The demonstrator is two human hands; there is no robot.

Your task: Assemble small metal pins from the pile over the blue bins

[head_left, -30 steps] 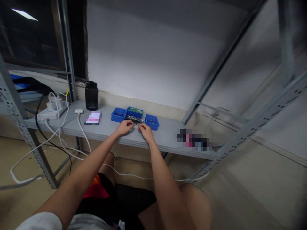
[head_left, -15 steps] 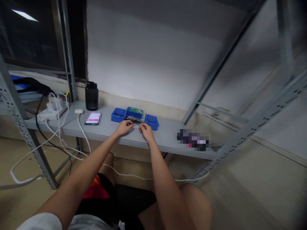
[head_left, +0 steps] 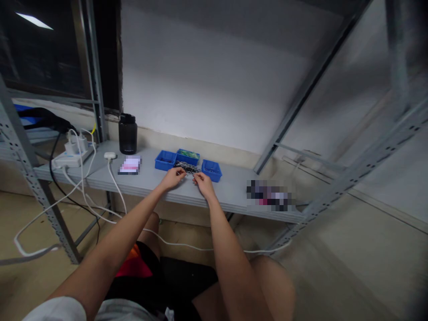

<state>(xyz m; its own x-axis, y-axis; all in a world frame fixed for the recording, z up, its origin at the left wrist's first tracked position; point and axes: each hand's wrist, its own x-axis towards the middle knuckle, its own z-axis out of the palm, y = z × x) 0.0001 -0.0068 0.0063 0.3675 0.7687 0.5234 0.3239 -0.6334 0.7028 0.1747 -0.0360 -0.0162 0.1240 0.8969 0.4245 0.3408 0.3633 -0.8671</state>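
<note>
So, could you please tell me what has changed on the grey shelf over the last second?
Almost nothing: the left hand and right hand stay pinched beside the dark pile of small metal parts. The three blue plastic trays and black bottle haven't moved.

Both my arms stretch forward and away from me, bare from the short sleeves down, elbows slightly bent. My left hand sits palm down with the knuckles up, its fingers curled inward and pinched together at the tips. My right hand lies just beside it, a little nearer to me, wrist angled left, its fingers bent and pinched toward the left hand's. The fingertips of the two hands are close together, almost meeting. My bare knees show below the forearms.
</note>
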